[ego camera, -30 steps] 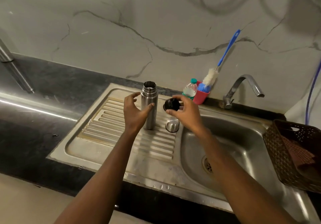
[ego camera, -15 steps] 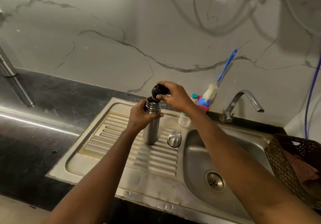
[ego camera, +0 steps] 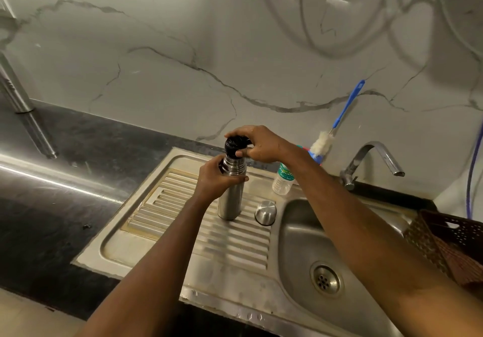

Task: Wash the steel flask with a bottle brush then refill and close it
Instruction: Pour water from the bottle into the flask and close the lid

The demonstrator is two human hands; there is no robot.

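Observation:
The steel flask (ego camera: 230, 203) stands upright on the ribbed drainboard (ego camera: 183, 219). My left hand (ego camera: 214, 179) grips its upper body just under the threaded neck. My right hand (ego camera: 257, 143) holds the black stopper (ego camera: 233, 147) from above, seated on the flask's mouth. The flask's steel cup lid (ego camera: 265, 212) lies upside down on the drainboard to the right of the flask. The bottle brush (ego camera: 337, 119), with a blue handle and white head, leans against the wall in a red holder mostly hidden behind my right arm.
A small plastic water bottle (ego camera: 282, 181) stands behind the cup lid. The sink basin (ego camera: 308, 237) with its drain (ego camera: 325, 281) lies to the right, under the tap (ego camera: 371, 159). A brown basket (ego camera: 449, 242) sits at the far right. Black counter spreads left.
My right hand lifted the black stopper from beside the flask onto its mouth, where it now sits. My left hand moved up to grip the flask near the neck.

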